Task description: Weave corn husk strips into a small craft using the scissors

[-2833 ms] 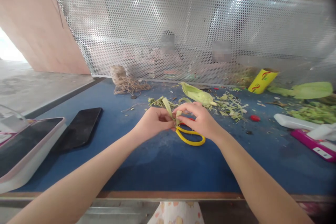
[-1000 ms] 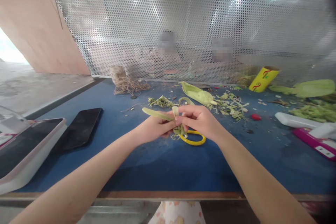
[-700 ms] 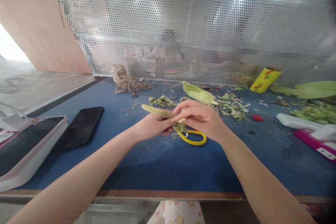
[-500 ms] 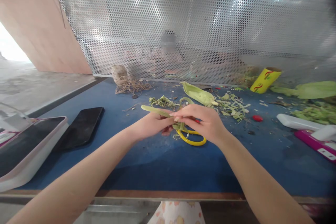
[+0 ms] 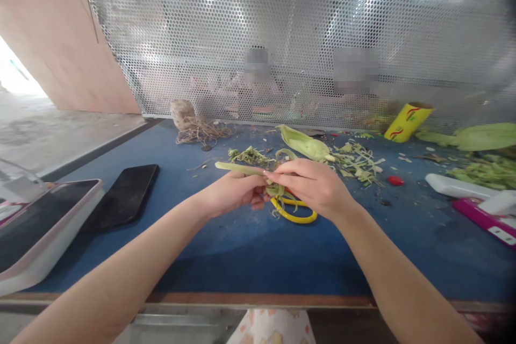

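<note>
Between my hands, over the middle of the blue table [image 5: 226, 263], is a folded strip of green corn husk [image 5: 236, 168]. My left hand [image 5: 228, 191] is closed around it, and the strip's flat end sticks out past the thumb to the left. My right hand [image 5: 316, 185] pinches the strip near its middle, fingertips touching the left thumb area. Curled husk ends hang below the fingers. Yellow-handled scissors [image 5: 300, 220] lie beneath the hands, their blades hidden. Just beyond the right hand rests a larger green corn husk [image 5: 304, 142].
Shredded husk [image 5: 360, 164] and a small red object [image 5: 395, 180] lie to the right. A yellow tube [image 5: 409, 122], a purple-and-white power strip [image 5: 484, 217], tangled twine [image 5: 201, 131] and a black phone [image 5: 128, 193] surround the work. A perforated metal screen [image 5: 201, 37] stands behind; people are visible through it.
My right hand's fingers have straightened and lie closer along the strip. The strip's end has shifted very slightly left. The hanging husk ends have moved a little over the scissor handles.
</note>
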The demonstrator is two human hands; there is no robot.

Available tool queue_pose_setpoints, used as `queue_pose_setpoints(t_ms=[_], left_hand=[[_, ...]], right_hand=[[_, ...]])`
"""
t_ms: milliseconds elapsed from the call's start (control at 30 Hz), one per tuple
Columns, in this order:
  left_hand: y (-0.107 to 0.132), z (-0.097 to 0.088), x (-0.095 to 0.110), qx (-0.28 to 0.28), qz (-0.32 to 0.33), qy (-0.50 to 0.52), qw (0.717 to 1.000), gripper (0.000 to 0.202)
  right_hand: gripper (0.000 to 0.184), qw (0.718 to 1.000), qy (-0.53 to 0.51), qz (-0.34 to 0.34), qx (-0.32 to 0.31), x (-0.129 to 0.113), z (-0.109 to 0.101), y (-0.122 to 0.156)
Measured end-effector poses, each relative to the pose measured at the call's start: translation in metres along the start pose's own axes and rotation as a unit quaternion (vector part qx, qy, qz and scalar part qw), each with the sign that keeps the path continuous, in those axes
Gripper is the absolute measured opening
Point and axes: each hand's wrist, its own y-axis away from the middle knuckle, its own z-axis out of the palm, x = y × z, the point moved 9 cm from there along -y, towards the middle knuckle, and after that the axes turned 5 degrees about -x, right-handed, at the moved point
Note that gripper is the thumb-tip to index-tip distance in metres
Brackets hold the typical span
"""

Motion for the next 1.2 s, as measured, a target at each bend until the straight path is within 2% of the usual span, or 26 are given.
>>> queue_pose_setpoints(t_ms=[100,300,433,633,900,1033,1200], left_hand=[[-0.001,0.001,-0.001,-0.011,-0.007,0.03,0.999,0.008],[-0.001,-0.005,-0.005,0.006,-0.027,0.045,0.999,0.014],[0.0,-0.004,-0.006,0.008,-0.035,0.045,0.998,0.015],[0.002,-0.001,-0.003,0.002,-0.026,0.061,0.998,0.015],[0.001,-0.002,-0.007,0.007,-0.046,0.067,0.997,0.021],[0.002,-0.003,-0.009,0.005,-0.067,0.054,0.996,0.023],[0.003,-0.002,-0.014,-0.011,-0.095,0.022,0.995,0.022]], right_hand=[[0.021,1.0,0.023,0.004,0.019,0.002,0.0,0.003],[0.028,0.989,0.096,-0.106,0.034,-0.016,-0.004,0.007],[0.03,0.991,0.101,-0.082,0.007,-0.015,-0.002,0.003],[0.026,0.997,0.073,-0.033,-0.002,-0.011,0.0,0.0],[0.016,0.993,-0.013,-0.111,0.039,-0.021,-0.006,0.007],[0.023,0.991,-0.063,-0.102,0.056,-0.02,-0.01,0.007],[0.022,0.991,-0.118,-0.061,0.025,-0.015,-0.004,0.003]])
